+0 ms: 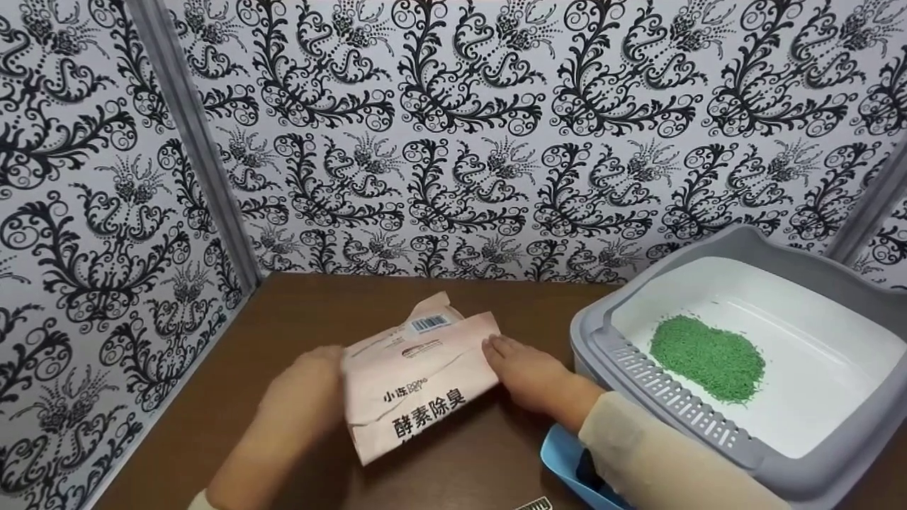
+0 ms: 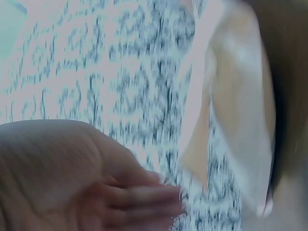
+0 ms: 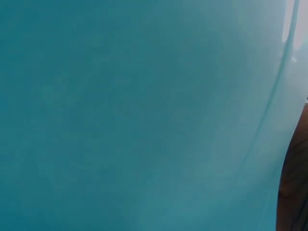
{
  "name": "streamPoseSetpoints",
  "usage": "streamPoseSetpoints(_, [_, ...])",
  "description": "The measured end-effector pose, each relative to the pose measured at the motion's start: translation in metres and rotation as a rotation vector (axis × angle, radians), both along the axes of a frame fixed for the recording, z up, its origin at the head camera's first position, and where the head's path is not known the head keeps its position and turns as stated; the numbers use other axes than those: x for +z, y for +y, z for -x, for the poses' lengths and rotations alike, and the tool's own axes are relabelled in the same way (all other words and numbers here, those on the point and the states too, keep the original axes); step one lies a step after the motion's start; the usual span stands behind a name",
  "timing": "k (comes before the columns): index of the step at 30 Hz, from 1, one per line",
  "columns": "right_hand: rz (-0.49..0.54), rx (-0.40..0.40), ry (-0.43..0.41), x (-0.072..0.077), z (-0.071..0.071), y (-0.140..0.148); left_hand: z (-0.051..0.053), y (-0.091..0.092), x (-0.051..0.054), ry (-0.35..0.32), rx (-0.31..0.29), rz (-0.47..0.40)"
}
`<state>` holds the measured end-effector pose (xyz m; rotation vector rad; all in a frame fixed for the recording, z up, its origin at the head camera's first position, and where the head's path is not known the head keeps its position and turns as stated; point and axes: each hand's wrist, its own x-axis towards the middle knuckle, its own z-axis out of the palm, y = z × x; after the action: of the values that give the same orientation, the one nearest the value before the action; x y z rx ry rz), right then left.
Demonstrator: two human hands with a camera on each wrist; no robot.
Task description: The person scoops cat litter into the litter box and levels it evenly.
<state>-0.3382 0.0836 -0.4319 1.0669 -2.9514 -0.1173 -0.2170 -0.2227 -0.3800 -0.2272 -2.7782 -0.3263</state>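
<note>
A creased pale pink bag (image 1: 424, 375) with black Chinese lettering and a barcode stands tilted on the brown table between the two hands. My left hand (image 1: 301, 397), blurred, is at the bag's left edge. In the left wrist view that hand (image 2: 96, 178) shows relaxed fingers, with a gap between them and the folded bag (image 2: 240, 96). Against the bag's right edge, my right hand (image 1: 531, 372) rests with its fingers extended. A smooth blue surface (image 3: 144, 115) fills most of the right wrist view, with only a sliver of the right hand (image 3: 293, 183) at the edge.
On the right stands a grey and white litter box (image 1: 836, 382) with a pile of green pellets (image 1: 708, 360) inside. A blue curved container (image 1: 563, 457) lies under the right forearm, a dark thing inside it. A patterned wall (image 1: 468, 177) bounds the table (image 1: 297, 304) behind.
</note>
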Motion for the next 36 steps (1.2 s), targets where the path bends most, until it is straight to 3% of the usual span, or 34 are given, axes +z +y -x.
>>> streamPoseSetpoints(3, [0.01,-0.016,-0.016,0.003,0.0,0.0,-0.001,0.026,-0.007,0.044,-0.131,0.007])
streamPoseSetpoints(5, [0.023,-0.026,-0.029,0.004,0.001,0.001,-0.004,0.038,-0.013,0.008,-0.219,0.06])
streamPoseSetpoints(7, [0.037,-0.038,-0.037,0.006,0.001,0.001,-0.006,0.046,-0.02,-0.039,-0.252,0.136])
streamPoseSetpoints(9, [0.053,-0.044,-0.038,0.008,0.001,0.001,-0.008,0.05,-0.028,-0.071,-0.247,0.203])
streamPoseSetpoints(12, [0.069,-0.047,-0.039,0.011,0.001,0.001,-0.008,0.051,-0.039,-0.065,-0.214,0.276])
streamPoseSetpoints(17, [0.078,-0.057,-0.025,0.015,0.002,0.001,-0.007,0.052,-0.05,-0.035,-0.172,0.316])
streamPoseSetpoints(25, [0.039,-0.099,-0.025,0.02,0.005,0.002,-0.009,0.058,-0.047,-0.207,-0.128,0.272])
streamPoseSetpoints(36, [0.019,-0.089,-0.011,0.018,0.007,0.003,-0.011,0.057,-0.044,-0.21,-0.14,0.274])
